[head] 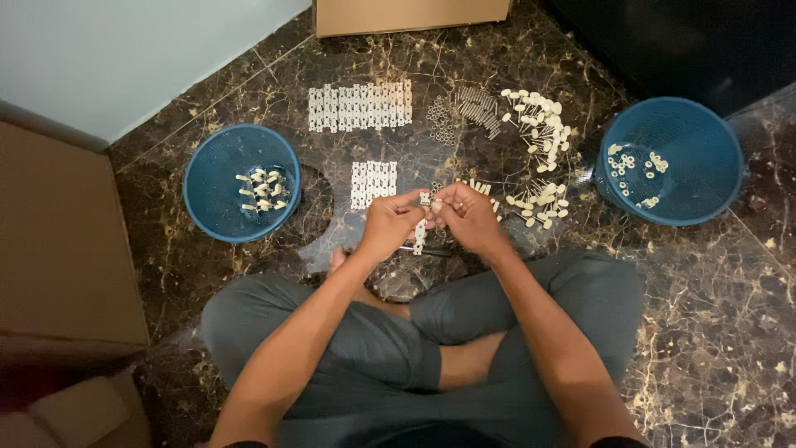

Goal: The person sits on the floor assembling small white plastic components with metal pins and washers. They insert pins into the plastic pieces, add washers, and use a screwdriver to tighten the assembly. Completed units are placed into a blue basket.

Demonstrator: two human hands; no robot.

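I sit cross-legged on a dark marble floor. My left hand (pixel 388 222) and my right hand (pixel 470 217) meet in front of my knees, both pinching one small white plastic part (pixel 426 199) between the fingertips. A white strip piece (pixel 419 236) lies just below my hands on the floor. Straight ahead lie a small block of white strips (pixel 373 183) and a longer row of white strips (pixel 360 106). To the right are white mushroom-shaped caps (pixel 541 158), several metal screws (pixel 478 106) and small rings (pixel 440 120).
A blue mesh basket (pixel 217 217) on the left holds several assembled white pieces. A second blue mesh basket (pixel 701 195) on the right holds small white washers. Cardboard boxes stand at the left (pixel 58 241) and at the top (pixel 410 14). A dark cabinet (pixel 680 41) is at the upper right.
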